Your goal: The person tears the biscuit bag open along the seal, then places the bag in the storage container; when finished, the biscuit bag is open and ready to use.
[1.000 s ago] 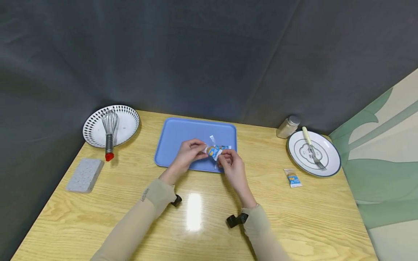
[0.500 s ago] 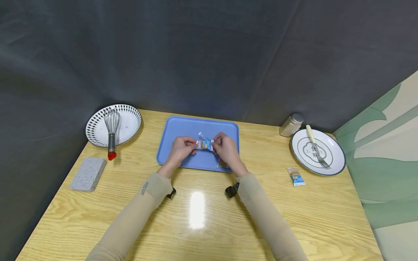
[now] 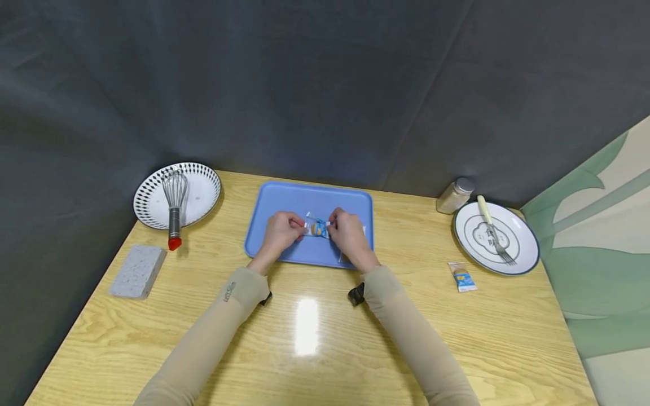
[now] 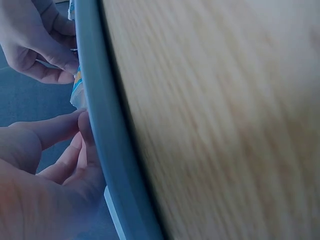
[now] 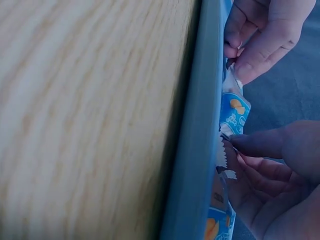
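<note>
Over the blue plastic tray (image 3: 284, 204), the left hand (image 3: 281, 230) and right hand (image 3: 347, 231) are each pinching one crimped end of the small blue-and-white foil snack packet (image 3: 318, 228), likely light, crinkly, slippery and best gripped at those flat seals.

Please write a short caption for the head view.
Both hands pinch a small blue snack packet over the blue tray.

table (image 3: 325, 349): wood | tray (image 3: 284, 206) | 2 plates (image 3: 200, 194) (image 3: 523, 248) | sponge (image 3: 137, 270) | shaker (image 3: 453, 195) | packet (image 3: 462, 277)
</note>
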A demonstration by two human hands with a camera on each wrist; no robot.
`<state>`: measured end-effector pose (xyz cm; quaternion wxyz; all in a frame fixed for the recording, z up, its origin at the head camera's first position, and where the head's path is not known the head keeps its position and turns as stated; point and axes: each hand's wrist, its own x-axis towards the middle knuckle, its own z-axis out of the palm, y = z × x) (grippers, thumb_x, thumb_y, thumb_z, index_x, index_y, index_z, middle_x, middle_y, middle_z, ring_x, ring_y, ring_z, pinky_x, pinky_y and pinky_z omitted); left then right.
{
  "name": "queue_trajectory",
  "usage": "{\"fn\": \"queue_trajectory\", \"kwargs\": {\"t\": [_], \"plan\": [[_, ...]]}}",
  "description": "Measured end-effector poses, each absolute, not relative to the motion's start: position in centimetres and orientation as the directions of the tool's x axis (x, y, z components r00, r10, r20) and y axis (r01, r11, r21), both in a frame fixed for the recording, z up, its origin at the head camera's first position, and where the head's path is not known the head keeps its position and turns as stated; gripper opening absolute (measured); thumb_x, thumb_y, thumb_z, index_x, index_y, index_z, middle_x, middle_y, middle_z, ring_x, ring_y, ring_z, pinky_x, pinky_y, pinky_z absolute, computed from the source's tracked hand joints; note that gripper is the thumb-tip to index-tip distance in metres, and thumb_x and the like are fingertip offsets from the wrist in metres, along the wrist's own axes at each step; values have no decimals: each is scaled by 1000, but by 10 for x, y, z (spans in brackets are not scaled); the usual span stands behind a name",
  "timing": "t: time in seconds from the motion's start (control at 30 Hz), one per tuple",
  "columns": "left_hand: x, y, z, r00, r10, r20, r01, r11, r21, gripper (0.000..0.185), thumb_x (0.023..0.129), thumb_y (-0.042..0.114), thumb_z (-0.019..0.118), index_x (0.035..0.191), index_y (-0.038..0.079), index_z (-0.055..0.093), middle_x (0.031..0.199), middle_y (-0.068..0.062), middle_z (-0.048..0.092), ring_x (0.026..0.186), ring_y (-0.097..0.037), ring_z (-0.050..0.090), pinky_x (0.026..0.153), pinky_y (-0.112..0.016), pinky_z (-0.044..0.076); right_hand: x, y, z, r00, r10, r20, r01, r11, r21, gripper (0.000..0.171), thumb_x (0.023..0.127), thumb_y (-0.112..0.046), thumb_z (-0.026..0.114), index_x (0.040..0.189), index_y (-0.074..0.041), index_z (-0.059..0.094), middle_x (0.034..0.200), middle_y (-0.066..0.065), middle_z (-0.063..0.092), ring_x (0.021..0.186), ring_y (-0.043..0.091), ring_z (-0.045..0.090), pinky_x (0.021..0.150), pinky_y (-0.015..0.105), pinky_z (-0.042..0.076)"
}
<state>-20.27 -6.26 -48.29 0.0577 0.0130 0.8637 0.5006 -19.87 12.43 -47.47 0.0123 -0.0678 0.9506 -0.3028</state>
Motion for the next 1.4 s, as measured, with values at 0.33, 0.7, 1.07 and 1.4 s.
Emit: {"fn": "queue_trajectory", "kwargs": {"t": [0.33,0.7,1.07,1.4], "plan": [[-199,-55,-482,-997,75,-34,15,567,823,18,89,1,84,104,-6,77,81,-12,76,59,-17,69,74,-35,58,-189,134,-471,-984,-113,135,-171,786,-594,7,100,1,70,107,4,70,83,11,66,71,25,62,66,40,54],[-185,-30,-458,-978,63,200,195,624,757,23,98,10,76,116,-4,77,90,-13,76,75,-31,71,77,-50,56,-153,200,-422,-966,16,257,-168,716,-677,13,102,-1,67,112,6,71,95,18,72,82,35,71,74,48,58],[-165,52,-443,-962,211,172,256,486,836,20,101,10,74,117,-1,77,95,-11,77,72,-22,71,72,-41,56,-108,297,-413,-954,185,237,-14,760,-650,18,106,-5,61,115,8,70,103,26,73,92,44,73,81,52,58],[-149,114,-447,-924,383,-6,175,435,883,26,104,16,70,124,0,76,105,-11,79,93,-25,75,85,-35,57,-79,358,-441,-948,275,159,132,796,-590,17,103,-3,62,109,11,69,102,29,73,91,46,72,81,48,55]]}}
